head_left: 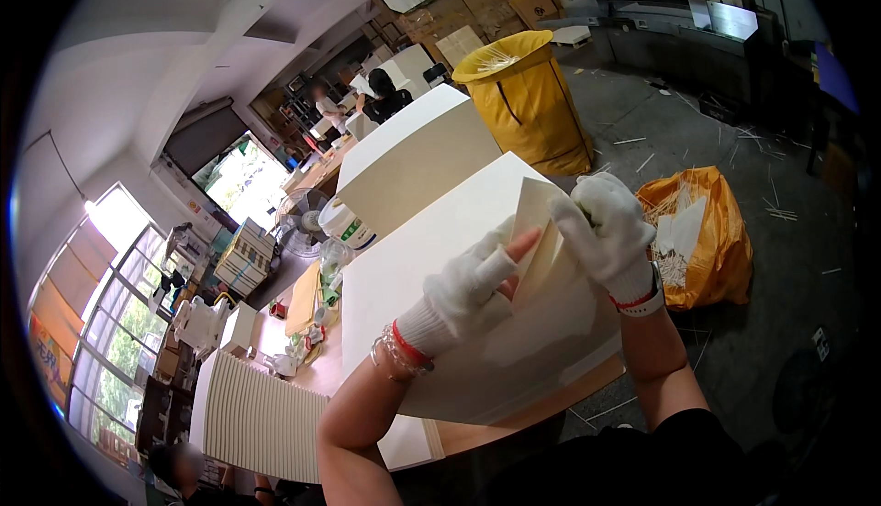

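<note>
So both hands are at the raised corner point(530, 208) of the big stack of white sheets point(422, 277), mid-frame. The left hand point(468, 288) seems to pinch it from the left, bare fingertips poking out of the knit glove, probably for better feel on thin paper. The right hand point(607, 223) is curled against the other side, maybe steadying it; can't tell if it's actually gripping. Stack sits right on the surface point(532, 410), likely for easy reach. Orange bag point(731, 263) of paper strips point(673, 258) at right, presumably parked there for scraps.
</note>
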